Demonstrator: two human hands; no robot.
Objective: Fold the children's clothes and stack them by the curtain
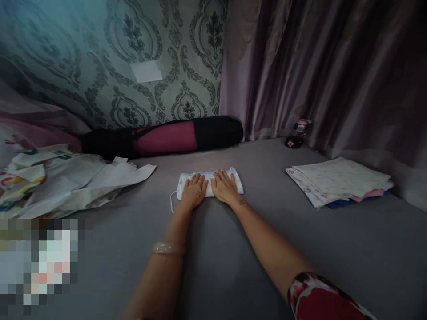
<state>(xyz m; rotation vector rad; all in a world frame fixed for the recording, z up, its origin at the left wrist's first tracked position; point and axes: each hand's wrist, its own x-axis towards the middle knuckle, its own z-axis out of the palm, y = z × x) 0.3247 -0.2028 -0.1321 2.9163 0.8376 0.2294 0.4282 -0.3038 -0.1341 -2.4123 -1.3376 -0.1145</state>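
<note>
A folded white cloth bundle (209, 190) with a small print and a pale blue edge lies on the grey sheet (213, 249). White cords show on it; one loops out at its left end. My left hand (194, 191) rests flat on the left half of the bundle, fingers stretched forward. On the right half, my right hand (225, 186) lies flat in the same way, with fingers slightly apart. Both palms press on the cloth and hide part of it. Neither hand grips anything.
Crumpled patterned cloth (100, 178) lies at the left. A black and magenta long bag (167, 137) lies along the wall. At the right are a stack of folded fabric (343, 178) and a dark bottle (296, 135) by the curtain (283, 66). The lower left corner is pixelated.
</note>
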